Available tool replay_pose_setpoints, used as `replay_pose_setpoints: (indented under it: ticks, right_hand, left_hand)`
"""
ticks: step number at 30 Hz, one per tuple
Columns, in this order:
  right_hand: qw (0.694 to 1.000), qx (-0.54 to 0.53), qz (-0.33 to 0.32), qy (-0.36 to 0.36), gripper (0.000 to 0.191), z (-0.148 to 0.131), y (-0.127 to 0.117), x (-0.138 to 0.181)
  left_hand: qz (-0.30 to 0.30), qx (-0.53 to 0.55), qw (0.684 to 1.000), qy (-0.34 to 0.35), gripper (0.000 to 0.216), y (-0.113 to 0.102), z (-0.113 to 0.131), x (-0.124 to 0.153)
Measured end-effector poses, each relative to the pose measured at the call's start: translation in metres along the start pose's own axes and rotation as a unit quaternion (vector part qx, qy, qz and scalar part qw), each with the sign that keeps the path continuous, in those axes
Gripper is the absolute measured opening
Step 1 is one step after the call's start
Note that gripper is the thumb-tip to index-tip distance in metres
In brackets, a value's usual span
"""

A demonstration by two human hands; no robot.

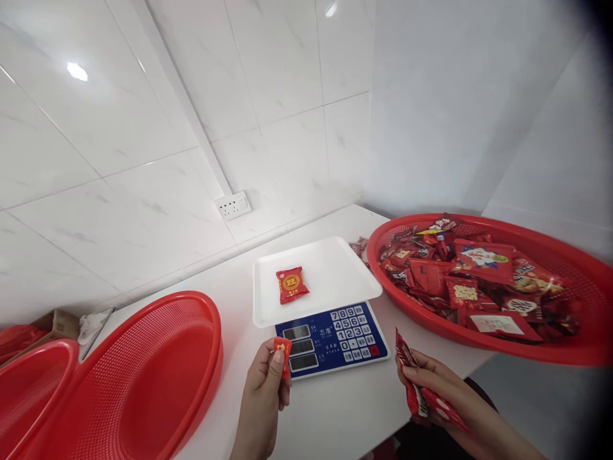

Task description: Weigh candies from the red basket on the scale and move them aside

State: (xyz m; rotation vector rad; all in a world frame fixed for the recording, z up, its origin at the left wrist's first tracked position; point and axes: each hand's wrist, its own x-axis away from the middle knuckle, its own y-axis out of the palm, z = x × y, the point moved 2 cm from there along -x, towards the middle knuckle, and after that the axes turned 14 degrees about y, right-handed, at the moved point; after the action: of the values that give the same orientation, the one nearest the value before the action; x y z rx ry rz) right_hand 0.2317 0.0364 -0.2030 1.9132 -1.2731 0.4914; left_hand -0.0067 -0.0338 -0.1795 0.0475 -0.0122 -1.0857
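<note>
My left hand (265, 390) pinches a small red snack packet (283, 353) between thumb and fingers, over the lower left edge of the digital scale (330, 338). Closed round some red snack packets (410, 383), my right hand (443, 396) is to the right of the scale, over the table's edge. Those packets overlap, so how many it grips I cannot tell. One red square packet with a yellow emblem (292, 285) lies on the scale's white tray (335, 268). The scale has a blue keypad and small display windows.
A large red basket (479, 348) full of red snack packets stands on the right. Another red basket (211, 332) is on the left, and part of a further red basket (71, 358) overlaps it. A cardboard box (64, 324) sits behind. The wall has a socket (233, 205).
</note>
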Motion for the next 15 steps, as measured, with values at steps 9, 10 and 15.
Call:
replay_pose_setpoints:
  ticks: [9, 10, 15]
  right_hand:
    - [0.999, 0.002, -0.025, -0.038, 0.029, -0.006, 0.007, 0.001]
    - [0.997, 0.005, -0.046, -0.054, 0.031, -0.008, 0.010, -0.001]
    - [0.986, 0.055, -0.078, -0.133, 0.035, -0.016, 0.032, -0.017]
  left_hand:
    - [-0.132, -0.001, 0.991, -0.010, 0.032, 0.043, 0.000, -0.013]
    - [-0.152, 0.021, 0.988, -0.025, 0.032, 0.050, -0.002, -0.010]
    - [-0.205, 0.167, 0.959, -0.101, 0.032, 0.082, -0.009, 0.005]
